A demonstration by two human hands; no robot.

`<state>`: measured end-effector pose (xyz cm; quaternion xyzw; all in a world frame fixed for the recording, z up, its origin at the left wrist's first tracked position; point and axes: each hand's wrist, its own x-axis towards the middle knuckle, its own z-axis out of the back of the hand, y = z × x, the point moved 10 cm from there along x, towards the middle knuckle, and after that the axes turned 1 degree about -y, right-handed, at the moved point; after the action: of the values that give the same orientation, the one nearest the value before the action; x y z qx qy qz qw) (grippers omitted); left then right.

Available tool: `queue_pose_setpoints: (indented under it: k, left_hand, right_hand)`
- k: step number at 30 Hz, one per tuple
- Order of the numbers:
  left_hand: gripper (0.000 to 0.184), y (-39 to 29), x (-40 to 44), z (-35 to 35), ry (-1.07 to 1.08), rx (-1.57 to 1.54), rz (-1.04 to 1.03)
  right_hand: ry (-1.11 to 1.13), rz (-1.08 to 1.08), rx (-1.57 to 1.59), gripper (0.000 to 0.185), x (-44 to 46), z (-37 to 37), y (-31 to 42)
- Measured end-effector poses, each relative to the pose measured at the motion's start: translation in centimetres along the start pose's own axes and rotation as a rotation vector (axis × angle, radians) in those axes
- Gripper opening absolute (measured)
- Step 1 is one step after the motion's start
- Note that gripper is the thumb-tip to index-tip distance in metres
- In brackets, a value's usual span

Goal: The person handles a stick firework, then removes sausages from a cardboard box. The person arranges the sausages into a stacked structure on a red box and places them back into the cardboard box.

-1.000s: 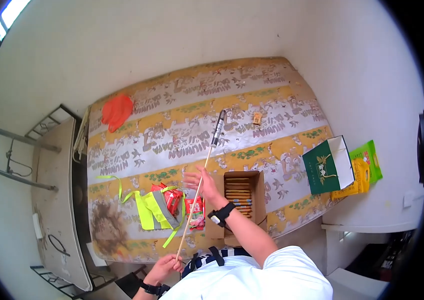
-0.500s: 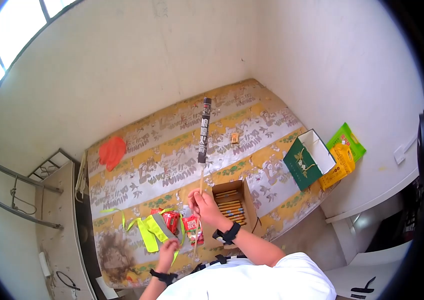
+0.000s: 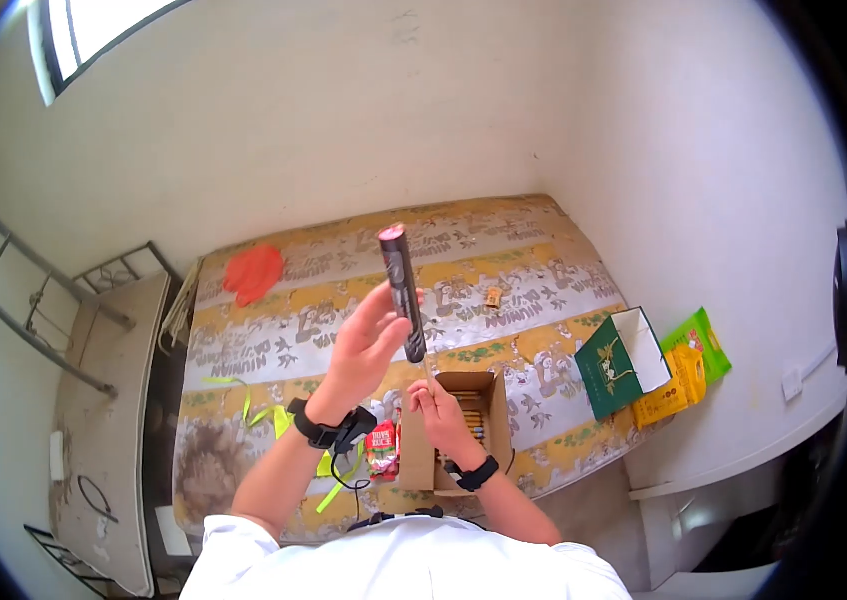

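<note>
A black cylinder (image 3: 403,290) with a pinkish top end stands nearly upright on a thin stick (image 3: 430,369). My right hand (image 3: 443,415) is closed on the stick just below the cylinder. Against the cylinder's left side is my left hand (image 3: 369,345), its fingers reaching behind it and its thumb apart; it looks loosely open. Below my right hand, an open cardboard box (image 3: 420,455) holds several yellowish sticks in a row. Left of the box lie a red packet (image 3: 382,450) and a neon yellow vest (image 3: 284,420), partly hidden by my left forearm.
A patterned mattress (image 3: 324,265) carries a red-orange cloth (image 3: 255,273) and a small brown packet (image 3: 493,297). At the right are a green box (image 3: 607,368), a yellow bag (image 3: 682,385) and a green bag (image 3: 701,340). A metal bed frame (image 3: 34,290) stands left.
My left hand has risen from near the vest to the cylinder. The cylinder now tilts toward the camera, showing its end. My right hand has moved up the stick. The view has shifted.
</note>
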<state>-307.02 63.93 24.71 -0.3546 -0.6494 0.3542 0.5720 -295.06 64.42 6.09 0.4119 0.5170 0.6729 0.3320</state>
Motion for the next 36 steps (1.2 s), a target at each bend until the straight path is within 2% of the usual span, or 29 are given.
queue_pose_setpoints:
  k: [1, 8, 10, 11, 13, 15, 16, 18, 20, 21, 22, 24, 27, 36]
  left_hand:
    - [0.038, -0.1, -0.2, -0.8, 0.071, -0.049, 0.020]
    - [0.028, 0.0, -5.1, -3.0, 0.191, -0.045, 0.098]
    - [0.026, -0.3, -5.3, -2.8, 0.213, 0.001, 0.081]
    - [0.025, -0.7, -5.4, -2.7, 0.226, 0.052, 0.070]
    - [0.024, -0.5, -5.8, -2.0, 0.234, 0.105, 0.067]
    - [0.025, -1.2, -5.7, -0.8, 0.191, 0.214, -0.127]
    - [0.025, -1.3, -5.5, -0.3, 0.188, 0.219, -0.129]
    - [0.027, -1.8, -5.9, 0.3, 0.180, 0.415, -0.182]
    - [0.028, -1.3, -6.5, 0.8, 0.166, 0.436, -0.104]
    - [0.029, -0.6, -6.7, 1.0, 0.152, 0.454, -0.029]
    - [0.029, -0.6, -6.8, 0.7, 0.163, 0.454, -0.022]
    - [0.032, -0.7, -7.0, 0.3, 0.179, 0.458, -0.025]
    - [0.035, -1.1, -7.2, -0.4, 0.217, 0.535, -0.127]
    - [0.032, -0.4, -6.9, -0.8, 0.242, 0.593, -0.079]
  right_hand:
    - [-0.010, 0.000, -0.042, 0.024, -0.3, 0.1, 0.1]
    - [-0.096, 0.032, -0.142, 0.023, -2.0, 0.5, -0.4]
    - [-0.182, 0.233, -0.225, 0.035, -1.9, 0.9, 1.8]
    - [-0.176, 0.227, -0.223, 0.035, -1.8, 0.8, 1.8]
    - [-0.202, 0.273, -0.201, 0.052, -2.0, 1.0, 2.9]
    - [-0.220, 0.231, -0.152, 0.055, -2.0, 1.8, 4.3]
    - [-0.241, 0.191, -0.105, 0.058, -1.9, 2.4, 5.3]
    - [-0.260, 0.210, -0.050, 0.054, -1.7, 3.4, 9.0]
    - [-0.283, 0.416, 0.026, 0.049, -2.4, 4.3, 14.4]
    - [-0.303, 0.556, -0.095, 0.043, -3.1, 4.4, 17.1]
    - [-0.313, 0.547, -0.093, 0.043, -3.1, 4.6, 18.5]
    - [-0.281, 0.739, -0.323, 0.040, -4.0, 3.0, 22.6]
    - [-0.275, 0.713, -0.328, 0.036, -3.9, 2.7, 22.8]
    - [-0.332, 0.725, -0.337, 0.035, -4.2, 3.9, 21.4]
